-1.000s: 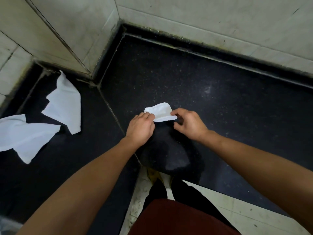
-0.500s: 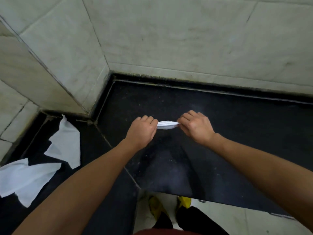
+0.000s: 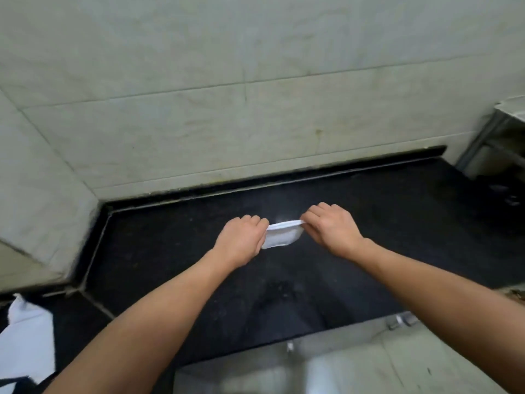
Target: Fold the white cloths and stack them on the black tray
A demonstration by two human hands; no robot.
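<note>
A small folded white cloth [image 3: 282,236] hangs stretched between both hands above the black counter [image 3: 383,223]. My left hand [image 3: 241,241] pinches its left end and my right hand [image 3: 331,227] pinches its right end, both with fingers curled shut on it. Another white cloth [image 3: 27,339] lies loose on the lower black surface at the far left, partly cut off by the frame edge. No black tray is in view.
Pale tiled walls [image 3: 227,109] close the counter at the back and left. A metal rack [image 3: 500,137] stands at the far right. A pale floor or ledge [image 3: 369,362] runs below the counter's front edge.
The view has swung up and to the right, so the loose cloths slid to the lower left. Both hands keep hold of the folded cloth, which now hangs down a little between them.
</note>
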